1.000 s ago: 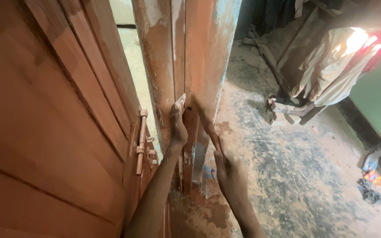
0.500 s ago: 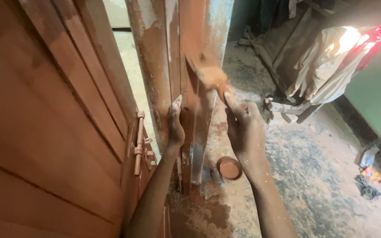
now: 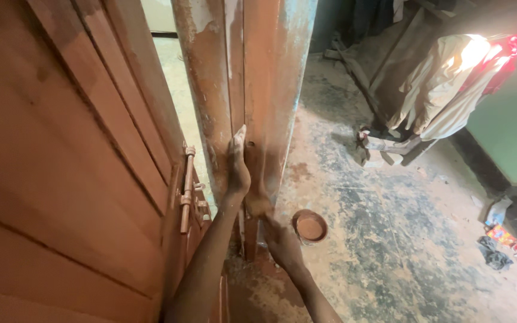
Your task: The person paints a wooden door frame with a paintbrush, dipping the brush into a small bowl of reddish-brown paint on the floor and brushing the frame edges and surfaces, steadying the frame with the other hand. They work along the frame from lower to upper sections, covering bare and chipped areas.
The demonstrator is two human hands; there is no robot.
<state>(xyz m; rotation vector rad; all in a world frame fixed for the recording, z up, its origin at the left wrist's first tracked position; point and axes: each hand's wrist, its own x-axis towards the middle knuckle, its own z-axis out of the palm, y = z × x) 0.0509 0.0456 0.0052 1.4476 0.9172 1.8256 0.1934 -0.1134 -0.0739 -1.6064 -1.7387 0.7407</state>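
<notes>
My left hand (image 3: 237,164) rests flat against the edge of an upright wooden door frame post (image 3: 252,90), fingers pointing up and smeared with reddish-brown paint. My right hand (image 3: 281,242) is low beside the post and grips a paintbrush (image 3: 257,200), whose bristles press on the post's lower part. A small round tin of reddish-brown paint (image 3: 310,226) stands on the floor just right of my right hand.
An open brown wooden door (image 3: 61,179) with a metal sliding bolt (image 3: 186,188) fills the left side. The concrete floor (image 3: 390,239) is stained and dusty. Cloth draped over a wooden stand (image 3: 444,96) sits at the far right, with litter (image 3: 495,239) near a green wall.
My right hand has dropped with the brush from shoulder height on the post to near its foot. My left hand stays pressed on the post's edge. The paint tin is in view.
</notes>
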